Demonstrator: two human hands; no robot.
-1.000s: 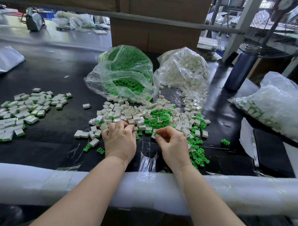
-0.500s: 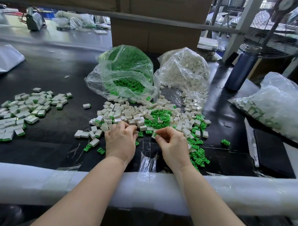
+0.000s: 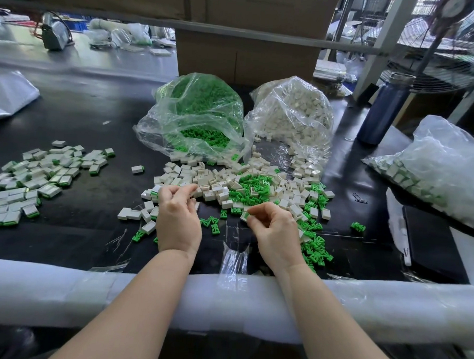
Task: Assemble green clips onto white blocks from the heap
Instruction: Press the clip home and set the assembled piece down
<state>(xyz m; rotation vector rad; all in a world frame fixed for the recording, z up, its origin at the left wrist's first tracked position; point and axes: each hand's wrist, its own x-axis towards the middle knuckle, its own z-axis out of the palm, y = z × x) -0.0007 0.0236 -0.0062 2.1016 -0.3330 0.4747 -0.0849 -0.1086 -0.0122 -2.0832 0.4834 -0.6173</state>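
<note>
The right hand (image 3: 275, 235) pinches a small white block (image 3: 244, 216) with green showing on it between thumb and fingertips; the left hand (image 3: 178, 220) hovers with fingers loosely curled, holding nothing I can make out. These parts look light, rigid and smooth, so likely prone to skittering; best pinched across their flat sides. Ahead lies the heap (image 3: 241, 186) of white blocks and green clips (image 3: 254, 187), with more clips by the right wrist. Beyond sit the green bag (image 3: 198, 115) and white bag (image 3: 293, 114); finished pieces (image 3: 35, 176) lie well left. Nothing blocks the reach
</note>
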